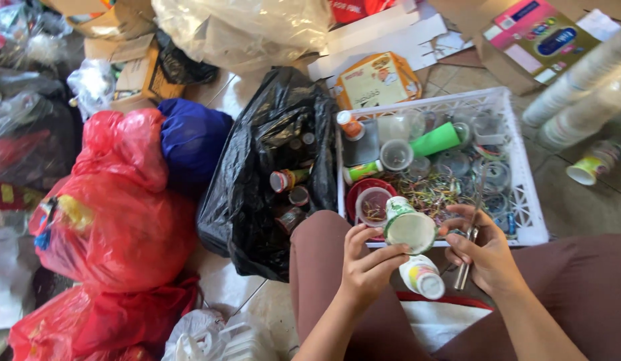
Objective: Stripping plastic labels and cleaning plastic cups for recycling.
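My left hand (pixel 367 264) grips a small white plastic cup (pixel 408 224) with a green printed label, its foil top turned toward me. My right hand (pixel 481 251) is closed on a thin metal tool (pixel 468 257), perhaps tweezers or scissors, held just right of the cup. A small white bottle (pixel 422 277) lies on my lap below the cup. Both hands hover over the near edge of a white plastic crate (pixel 524 187).
The crate holds clear cups, a green tube (pixel 436 139), a red lid (pixel 365 188) and tangled strips. A black bag (pixel 277 167) of bottles stands to its left, then red bags (pixel 116 200) and a blue bag (pixel 190 137). Stacked paper cups (pixel 584 87) and cardboard lie behind.
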